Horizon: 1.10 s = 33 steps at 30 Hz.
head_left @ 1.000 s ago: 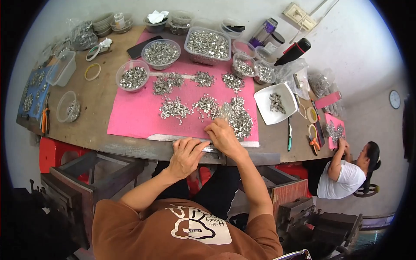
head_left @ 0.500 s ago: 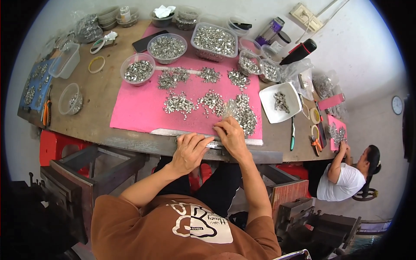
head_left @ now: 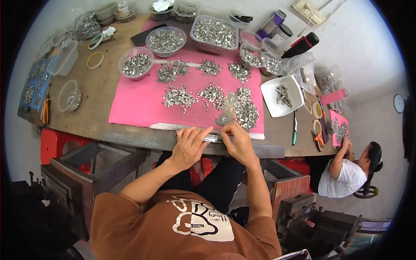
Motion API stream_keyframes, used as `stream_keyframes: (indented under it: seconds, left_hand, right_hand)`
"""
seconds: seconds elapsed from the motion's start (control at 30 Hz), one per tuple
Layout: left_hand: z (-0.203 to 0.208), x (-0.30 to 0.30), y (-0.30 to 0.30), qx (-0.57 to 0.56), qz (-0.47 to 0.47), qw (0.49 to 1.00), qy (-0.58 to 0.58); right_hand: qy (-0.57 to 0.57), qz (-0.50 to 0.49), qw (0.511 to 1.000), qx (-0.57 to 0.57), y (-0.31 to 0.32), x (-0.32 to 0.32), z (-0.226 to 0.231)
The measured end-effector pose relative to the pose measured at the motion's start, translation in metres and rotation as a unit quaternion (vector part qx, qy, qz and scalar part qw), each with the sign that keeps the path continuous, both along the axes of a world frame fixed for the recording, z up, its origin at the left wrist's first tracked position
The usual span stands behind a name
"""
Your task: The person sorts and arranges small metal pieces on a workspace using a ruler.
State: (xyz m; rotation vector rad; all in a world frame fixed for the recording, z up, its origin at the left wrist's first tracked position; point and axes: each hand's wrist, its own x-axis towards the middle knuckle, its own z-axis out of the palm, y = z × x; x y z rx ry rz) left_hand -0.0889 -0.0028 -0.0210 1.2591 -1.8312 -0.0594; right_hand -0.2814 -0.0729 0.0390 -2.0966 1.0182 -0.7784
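At the table's near edge, my left hand [head_left: 188, 146] is closed over a narrow metal strip [head_left: 211, 138], its fingers pressed along it. My right hand [head_left: 237, 144] is beside the strip's right end, thumb and fingers pinched together; what they hold, if anything, is too small to make out. Just beyond the right fingertips lies a small flat grey piece [head_left: 223, 120]. Past it a heap of small shiny metal pieces [head_left: 246, 110] rests on the pink mat [head_left: 138, 104]. Several smaller heaps, such as the metal pieces [head_left: 178, 96], are spread farther left.
Behind the heaps stand a rectangular tub [head_left: 214, 34] and round bowls [head_left: 166, 41] of metal pieces. A white square dish [head_left: 281, 96] and a green-handled tool [head_left: 295, 128] lie right. Orange-handled pliers [head_left: 46, 110] lie left. Another person [head_left: 346, 173] works at far right.
My right hand has drawn back from the large heap toward the strip's right end, uncovering the flat grey piece. My left hand keeps its place on the strip. The view has shifted slightly.
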Motion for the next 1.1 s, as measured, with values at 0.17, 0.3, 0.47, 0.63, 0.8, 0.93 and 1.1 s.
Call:
stream_keyframes:
  seconds: [0.17,0.3,0.47,0.63,0.8,0.93,1.1]
  left_hand:
    - [0.000,-0.001,-0.001,-0.009,0.001,1.000,-0.004]
    - [0.001,-0.002,-0.001,-0.010,0.002,1.000,0.001]
    - [0.001,-0.002,0.000,-0.004,0.003,1.000,0.001]
    - [0.000,-0.002,0.001,-0.003,0.005,1.000,0.001]
    - [-0.001,-0.003,0.001,-0.001,0.003,1.000,0.003]
    - [0.000,-0.002,-0.001,-0.001,0.002,1.000,0.003]
    - [0.001,-0.001,-0.002,-0.004,0.004,1.000,-0.002]
  right_hand:
    - [0.033,0.022,0.994,-0.106,0.011,-0.004,-0.005]
    - [0.060,0.034,0.988,-0.139,0.012,-0.002,-0.003]
    - [0.082,0.035,0.980,-0.180,0.014,-0.001,-0.004]
    - [0.088,0.032,0.973,-0.212,0.016,0.000,-0.006]
    - [0.086,0.022,0.969,-0.230,0.017,0.000,-0.008]
    - [0.080,0.020,0.972,-0.219,0.016,0.001,-0.007]
    - [0.104,0.022,0.967,-0.232,0.015,0.003,-0.006]
